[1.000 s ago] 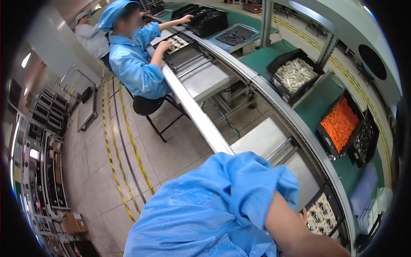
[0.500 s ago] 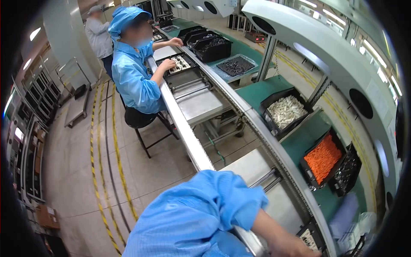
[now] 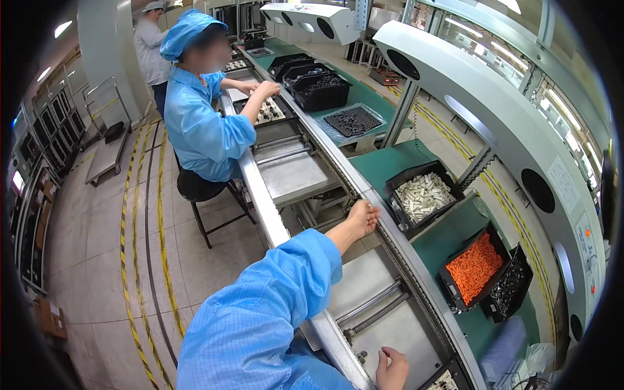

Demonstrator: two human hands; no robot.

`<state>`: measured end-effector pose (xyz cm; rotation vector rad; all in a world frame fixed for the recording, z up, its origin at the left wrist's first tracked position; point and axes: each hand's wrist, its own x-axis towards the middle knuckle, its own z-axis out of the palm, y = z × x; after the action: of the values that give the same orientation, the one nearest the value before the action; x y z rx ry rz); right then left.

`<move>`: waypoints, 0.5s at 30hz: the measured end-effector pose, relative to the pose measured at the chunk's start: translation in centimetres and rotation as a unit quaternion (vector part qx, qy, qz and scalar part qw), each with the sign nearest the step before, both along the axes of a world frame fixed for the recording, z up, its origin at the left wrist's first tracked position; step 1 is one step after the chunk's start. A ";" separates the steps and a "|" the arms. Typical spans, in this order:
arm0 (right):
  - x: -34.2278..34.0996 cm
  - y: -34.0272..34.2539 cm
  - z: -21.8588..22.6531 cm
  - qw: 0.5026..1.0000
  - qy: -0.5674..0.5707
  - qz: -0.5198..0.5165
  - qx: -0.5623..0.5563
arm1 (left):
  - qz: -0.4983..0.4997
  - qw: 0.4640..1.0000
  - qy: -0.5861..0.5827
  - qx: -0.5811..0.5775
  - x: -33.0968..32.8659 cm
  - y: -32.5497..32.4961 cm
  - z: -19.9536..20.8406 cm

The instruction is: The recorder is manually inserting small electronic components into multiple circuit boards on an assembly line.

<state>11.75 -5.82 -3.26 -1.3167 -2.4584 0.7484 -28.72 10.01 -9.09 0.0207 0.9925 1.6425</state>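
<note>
My left hand (image 3: 362, 218) hangs over the far rail of the conveyor (image 3: 374, 195), level with the bin of white parts. Its fingers are curled in; whatever they may hold is hidden. At the lower edge my right hand (image 3: 392, 368) is above the conveyor's metal plate, partly cut off, with fingers bent together and their contents not visible. Just right of it lies a black tray with cream-coloured pieces (image 3: 445, 381), cropped by the picture's edge. Blue sleeves (image 3: 260, 305) cover my arms.
Beyond the rail on a green bench stand black bins of white parts (image 3: 426, 196), orange parts (image 3: 478, 268) and dark parts (image 3: 510, 286). A co-worker in blue (image 3: 201, 123) sits farther up the line, hands over another tray (image 3: 270, 112). A grey arched housing (image 3: 481, 110) hangs above.
My left hand has moved up and away from the tray at the lower right to the far rail. My right hand has come into view. The co-worker's hands have shifted over their tray.
</note>
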 end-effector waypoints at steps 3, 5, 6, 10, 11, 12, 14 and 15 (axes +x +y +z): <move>0.7 -0.4 -0.4 0.998 0.000 -0.011 -0.059 | 0.040 0.999 -0.001 0.035 -1.6 -1.3 0.1; 1.1 -0.7 -0.5 0.996 -0.001 -0.020 -0.091 | 0.057 0.997 -0.024 0.054 -2.3 -1.6 0.5; 1.2 -0.7 -0.4 0.997 -0.003 -0.017 -0.078 | 0.065 0.997 -0.012 0.041 -2.4 -1.7 0.3; 0.6 -0.7 0.8 0.998 -0.009 -0.011 -0.058 | 0.085 0.996 -0.021 0.013 -2.9 -1.3 -0.2; 0.3 -0.7 1.4 0.998 -0.013 -0.006 -0.062 | 0.093 0.995 -0.027 0.019 -3.4 -1.3 -0.3; 0.1 -0.9 1.8 0.998 -0.017 -0.004 -0.065 | 0.089 0.995 -0.028 0.018 -3.6 -1.3 -0.1; 0.2 -1.0 1.8 0.998 -0.006 -0.007 -0.068 | 0.176 0.983 -0.054 0.014 -4.3 -1.4 0.4; 0.1 -0.7 1.7 0.998 0.007 -0.003 -0.069 | 0.199 0.978 -0.064 0.025 -4.9 -1.6 0.3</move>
<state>11.89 -6.55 -1.61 -1.3598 -2.4298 0.9384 -33.64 8.44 -8.81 -0.2624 0.8933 2.0057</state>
